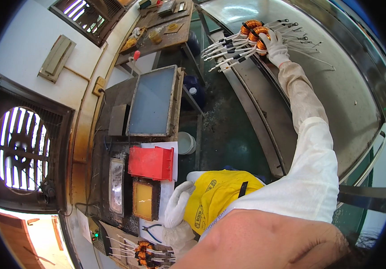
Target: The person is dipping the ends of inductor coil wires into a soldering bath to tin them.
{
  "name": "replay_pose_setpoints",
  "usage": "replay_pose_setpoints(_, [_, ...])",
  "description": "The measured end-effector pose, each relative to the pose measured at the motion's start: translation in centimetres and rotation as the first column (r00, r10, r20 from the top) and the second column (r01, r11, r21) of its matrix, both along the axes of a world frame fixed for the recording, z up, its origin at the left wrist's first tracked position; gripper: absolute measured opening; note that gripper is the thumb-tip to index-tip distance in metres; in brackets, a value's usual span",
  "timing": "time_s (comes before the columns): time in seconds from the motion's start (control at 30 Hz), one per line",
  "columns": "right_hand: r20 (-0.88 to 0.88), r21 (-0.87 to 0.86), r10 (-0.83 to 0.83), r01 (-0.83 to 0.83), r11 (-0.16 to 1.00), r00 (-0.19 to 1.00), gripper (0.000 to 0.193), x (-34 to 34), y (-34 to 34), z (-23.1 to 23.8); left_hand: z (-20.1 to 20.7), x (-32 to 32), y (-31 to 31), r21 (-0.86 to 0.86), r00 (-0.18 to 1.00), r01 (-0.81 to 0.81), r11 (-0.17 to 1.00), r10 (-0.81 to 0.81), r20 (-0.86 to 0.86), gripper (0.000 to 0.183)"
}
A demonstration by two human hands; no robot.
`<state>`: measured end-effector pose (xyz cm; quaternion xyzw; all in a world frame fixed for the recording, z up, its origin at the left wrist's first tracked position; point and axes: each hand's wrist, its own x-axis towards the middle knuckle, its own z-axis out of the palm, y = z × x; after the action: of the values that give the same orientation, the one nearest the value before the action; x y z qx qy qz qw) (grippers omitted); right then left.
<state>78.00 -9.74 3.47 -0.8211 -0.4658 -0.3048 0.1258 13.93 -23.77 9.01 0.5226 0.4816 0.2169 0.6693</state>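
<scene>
My right hand (274,48), in a white glove, is stretched far out over a curved steel table (354,103). It grips a bunch of orange copper coils (252,30) whose long white leads with dark tips (226,49) fan out to the left. My left hand (177,204), also gloved in white, hangs loosely with its fingers apart and holds nothing. It rests at the edge of a dark workbench, beside my yellow apron (217,197) and close to a small tray of yellow liquid (142,199).
On the workbench are a red plastic bin (150,162), a shallow metal pot (116,179), a large grey tray (152,101), blue-handled pliers (152,231) and more copper coils (144,251). A white cup (186,143) sits below. A wall fan (20,152) is at the left.
</scene>
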Motion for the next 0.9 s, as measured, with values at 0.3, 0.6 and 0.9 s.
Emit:
replay_pose_setpoints(0.3, [-0.245, 0.278, 0.201, -0.130, 0.952, 0.948, 0.071, -7.5, -3.8, -2.0, 1.3, 2.0, 1.3, 0.041, 0.996, 0.034, 0.999, -0.031, -0.088, 0.039])
replay_pose_setpoints(0.6, [-0.280, 0.143, 0.217, -0.183, 0.973, 0.935, 0.042, -5.8, -3.2, -4.4, -0.1, 4.0, 2.9, 0.062, 0.998, 0.023, 0.998, -0.027, 0.065, 0.040])
replay_pose_setpoints(0.9, [-0.134, 0.039, 0.233, -0.230, 0.973, 0.963, 0.036, -3.2, -3.1, -4.8, 0.5, 3.3, 2.7, 0.191, 0.995, 0.009, 0.982, -0.028, 0.097, 0.044])
